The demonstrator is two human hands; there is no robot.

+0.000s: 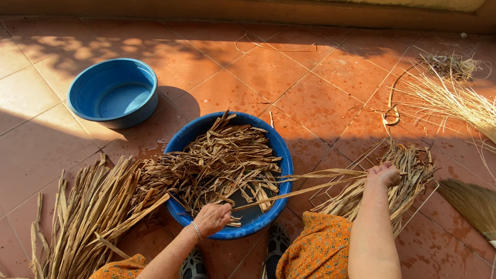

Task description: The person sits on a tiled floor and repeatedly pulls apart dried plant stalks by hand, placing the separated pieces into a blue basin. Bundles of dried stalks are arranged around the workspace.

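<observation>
Dry, tan leaf strips fill most of what I see from the head camera, spread over a terracotta tiled floor [320, 93]. At the far left a loose bundle of long dried strips [88, 217] lies flat on the tiles, its ends leaning over the rim of the big blue basin [281, 155], I judge so they can be drawn in easily. Behind it sits a smaller blue bowl [113, 92], apart from the rest, with only a film of water showing at its bottom.

The big basin holds a tangled heap of soaking strips [217, 160], with dark water visible beneath, probably to soften them. My left hand [212, 218] rests at the basin's near rim, fingers closed around one end of a single long strip [299, 188]. That strip runs taut to the right, out over the rim, to my right hand [383, 173], whose fingers are curled shut on its other end; held between both hands like this, it stays straight.

Under the right hand a pile of sorted strips [408, 170] lies on a wire rack [429, 199], likely to drain. Further right are pale straw fibres [454, 101] and a broom head [473, 204].
</observation>
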